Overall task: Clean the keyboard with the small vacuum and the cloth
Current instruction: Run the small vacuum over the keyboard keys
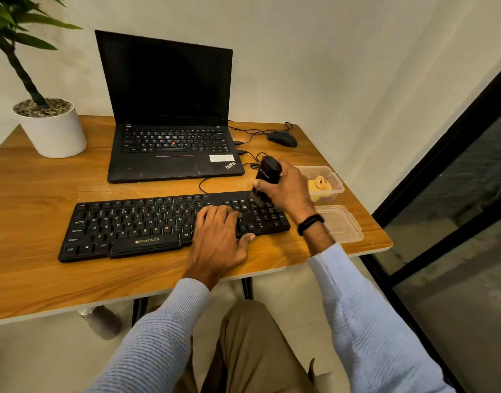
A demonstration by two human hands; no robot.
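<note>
A black keyboard [135, 225] lies across the front of the wooden table [36, 194]. My left hand [218, 236] rests flat on its right-hand keys, fingers spread and thumb at the front edge. My right hand [286, 188] grips a small black vacuum [267, 173], held upright and tilted, its nozzle down on the keys at the keyboard's upper right. A yellow cloth [318, 187] sits in a clear plastic box [335, 182] just right of that hand.
An open black laptop [169, 148] stands behind the keyboard, with a wired mouse [281, 139] to its right and cables between them. A white plant pot [52, 127] occupies the back left corner. A clear lid [341, 222] lies near the right edge. A glass partition stands to the right.
</note>
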